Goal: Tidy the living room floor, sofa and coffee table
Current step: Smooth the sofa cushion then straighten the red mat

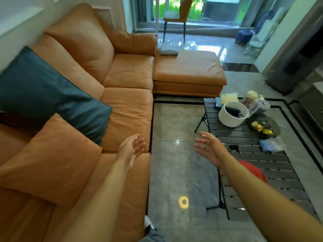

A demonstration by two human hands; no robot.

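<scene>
Ahead, in the head view, both arms reach forward with the palms turned toward each other. The left hand [131, 151] hangs over the front edge of the orange sofa [125, 72], fingers loosely spread and holding nothing. The right hand [210, 148] is likewise relaxed and empty, held above the near-left edge of the black slatted coffee table [251, 139]. Between the two hands lies a strip of glossy grey floor [174, 123], with a round yellow glare spot [183, 201] lower down. On the sofa, a dark teal cushion [43, 95] leans against the backrest, and an orange cushion [52, 159] sits just in front of it, overlapping its lower corner. At the sofa's far end an orange ottoman [188, 70] stands against the seat, with a folded grey cloth [168, 50] on its far corner. On the table, a white round basket [233, 117] holds a dark item that is too blurred to name. Just behind the basket are a clear plastic bag [256, 103] of goods and a pale yellow packet [229, 98]. Yellow snack wrappers [262, 129] lie on a dark dish to the basket's right, near a blue packet [270, 145]. A small dark object [235, 147] lies on the slats beside the right wrist, and something red [254, 171] shows on the table behind the right forearm.
</scene>
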